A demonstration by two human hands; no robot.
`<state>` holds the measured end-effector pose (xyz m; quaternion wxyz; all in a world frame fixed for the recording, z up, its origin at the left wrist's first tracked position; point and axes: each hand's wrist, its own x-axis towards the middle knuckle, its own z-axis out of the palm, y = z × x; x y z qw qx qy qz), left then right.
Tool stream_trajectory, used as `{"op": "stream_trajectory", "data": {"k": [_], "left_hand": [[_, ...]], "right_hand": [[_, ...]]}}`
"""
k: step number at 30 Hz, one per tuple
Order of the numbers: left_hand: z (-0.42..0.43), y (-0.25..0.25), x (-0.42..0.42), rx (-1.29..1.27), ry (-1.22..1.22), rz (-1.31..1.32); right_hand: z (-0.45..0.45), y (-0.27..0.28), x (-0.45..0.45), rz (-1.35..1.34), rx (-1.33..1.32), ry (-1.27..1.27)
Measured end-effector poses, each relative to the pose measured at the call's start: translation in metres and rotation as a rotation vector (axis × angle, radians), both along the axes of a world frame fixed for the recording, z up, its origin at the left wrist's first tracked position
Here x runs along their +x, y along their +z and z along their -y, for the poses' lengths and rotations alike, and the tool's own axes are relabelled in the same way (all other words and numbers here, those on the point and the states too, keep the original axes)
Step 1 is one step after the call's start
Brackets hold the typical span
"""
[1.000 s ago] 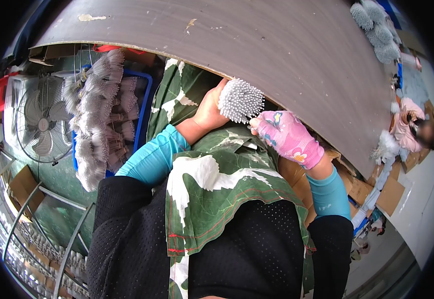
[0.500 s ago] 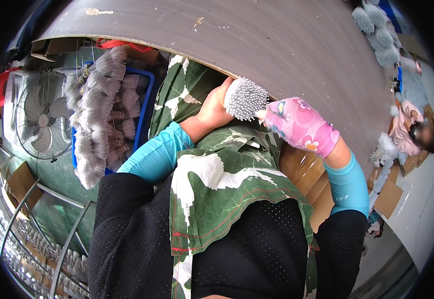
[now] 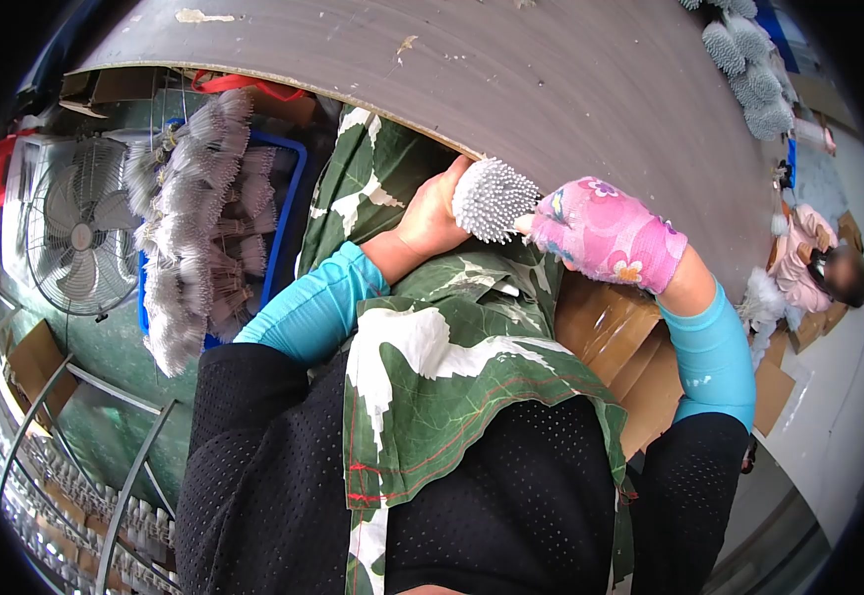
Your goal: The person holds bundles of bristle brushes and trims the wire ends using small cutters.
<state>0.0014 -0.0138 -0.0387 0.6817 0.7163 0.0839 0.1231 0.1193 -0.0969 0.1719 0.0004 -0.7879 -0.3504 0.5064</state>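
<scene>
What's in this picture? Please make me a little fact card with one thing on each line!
Left hand: bare, holding a bristly bundle
Right hand: in a pink flowered glove, at the bundle's edge
Bundle: roundish, pale grey, lots of little tips
Table: grey-brown
Apron: green and white
Left side: a fan and a blue crate

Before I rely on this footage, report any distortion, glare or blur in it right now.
Head view: fisheye distortion bows the edge of the tabletop, and the corners go black; head view: glossy highlights streak the cardboard; head view: the spiky bundle looks fairly sharp, while the head of the co-worker is blurred.
</scene>
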Motion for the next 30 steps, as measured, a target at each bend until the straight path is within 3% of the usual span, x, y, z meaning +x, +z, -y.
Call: {"op": "stream_trajectory", "data": {"k": [7, 9, 22, 30], "left_hand": [[-0.002, 0.007, -0.001, 0.030, 0.010, -0.017], [-0.002, 0.006, 0.000, 0.033, 0.013, -0.007], [-0.001, 0.003, 0.000, 0.036, 0.009, -0.016], [-0.001, 0.001, 0.000, 0.028, 0.000, -0.015]], "right_hand": [[-0.007, 0.005, 0.000, 0.020, -0.033, 0.030], [-0.002, -0.002, 0.001, 0.115, 0.089, 0.170], [-0.006, -0.001, 0.001, 0.110, 0.094, 0.209], [-0.012, 0.002, -0.004, 0.228, 0.164, 0.391]]}}
